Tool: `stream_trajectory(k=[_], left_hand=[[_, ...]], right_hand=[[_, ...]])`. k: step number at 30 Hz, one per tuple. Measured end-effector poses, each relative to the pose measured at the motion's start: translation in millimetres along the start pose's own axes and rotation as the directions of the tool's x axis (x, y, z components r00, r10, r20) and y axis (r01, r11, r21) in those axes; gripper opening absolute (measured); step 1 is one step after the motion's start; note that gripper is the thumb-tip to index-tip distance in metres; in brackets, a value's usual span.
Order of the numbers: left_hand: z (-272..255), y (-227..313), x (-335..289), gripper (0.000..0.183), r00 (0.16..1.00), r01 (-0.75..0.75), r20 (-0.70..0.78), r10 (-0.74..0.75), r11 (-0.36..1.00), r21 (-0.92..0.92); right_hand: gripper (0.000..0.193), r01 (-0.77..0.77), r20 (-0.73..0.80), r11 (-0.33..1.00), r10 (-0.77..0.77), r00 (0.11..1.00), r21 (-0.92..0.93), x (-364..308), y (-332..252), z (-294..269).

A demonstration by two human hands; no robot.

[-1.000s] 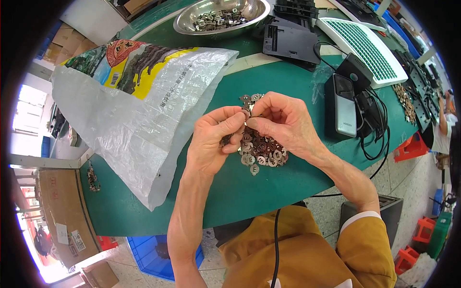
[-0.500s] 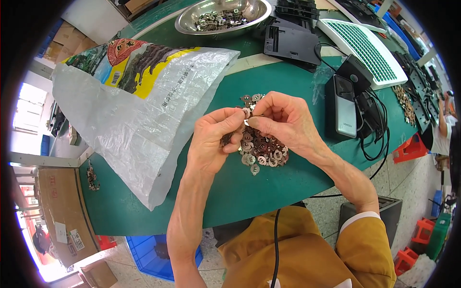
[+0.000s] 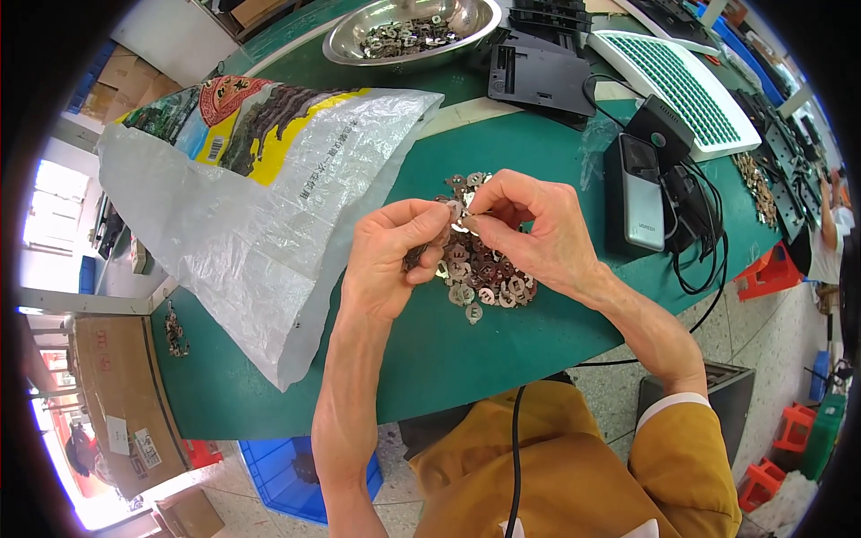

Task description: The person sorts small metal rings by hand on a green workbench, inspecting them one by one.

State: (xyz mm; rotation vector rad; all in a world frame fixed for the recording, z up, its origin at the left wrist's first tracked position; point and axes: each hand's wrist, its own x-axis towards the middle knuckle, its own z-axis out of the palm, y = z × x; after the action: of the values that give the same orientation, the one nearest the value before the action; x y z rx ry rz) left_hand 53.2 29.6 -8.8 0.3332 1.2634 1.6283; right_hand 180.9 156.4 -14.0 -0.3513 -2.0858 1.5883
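Observation:
A heap of small round metal discs with cut-outs (image 3: 489, 278) lies on the green table under my hands. My left hand (image 3: 399, 247) is curled, with several such discs held in its fingers and palm, one pinched between thumb and forefinger. Close against it, my right hand (image 3: 534, 229) brings thumb and forefinger together in a pinch at the edge of the small metal discs. The fingertips partly hide what lies between them.
To the left spreads a large clear plastic bag (image 3: 242, 224) with a coloured print. A steel bowl (image 3: 341, 49) of discs stands at the back. Black plastic parts (image 3: 538, 81), a white tray (image 3: 619, 54), a power bank (image 3: 641, 202) and cables (image 3: 717, 251) occupy the right. A blue crate (image 3: 269, 484) sits below.
Both hands stay over the heap and shift only slightly. The fingertips of the two hands have moved a little relative to each other at the pinched disc.

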Motion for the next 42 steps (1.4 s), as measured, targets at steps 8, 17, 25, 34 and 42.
stream_trajectory(k=[8, 17, 25, 34, 42], left_hand=[[-7, 1, 1, 0.014, 0.994, 0.026, 0.113, -0.004, 0.981, -0.194], [-5, 0, 3, 0.010, 0.996, 0.091, 0.026, -0.088, 0.922, -0.375], [-6, -4, 3, 0.009, 0.982, 0.127, 0.184, -0.048, 0.887, -0.444], [-7, -5, 2, 0.008, 0.966, 0.189, 0.248, -0.076, 0.863, -0.469], [0, -9, 4, 0.010, 0.982, 0.175, 0.137, -0.130, 0.900, -0.400]], right_hand=[[0.007, -0.132, 0.071, 0.987, 0.126, 0.989, 0.091, 3, 4, -5], [0.013, -0.416, 0.305, 0.765, 0.296, 0.905, 0.492, 6, 1, -17], [0.008, -0.562, 0.510, 0.482, 0.248, 0.823, 0.672, 7, 7, -16], [0.009, -0.651, 0.584, 0.278, 0.291, 0.758, 0.706, 5, 8, -11], [0.010, -0.361, 0.319, 0.851, 0.245, 0.915, 0.382, 0, -7, -5]])
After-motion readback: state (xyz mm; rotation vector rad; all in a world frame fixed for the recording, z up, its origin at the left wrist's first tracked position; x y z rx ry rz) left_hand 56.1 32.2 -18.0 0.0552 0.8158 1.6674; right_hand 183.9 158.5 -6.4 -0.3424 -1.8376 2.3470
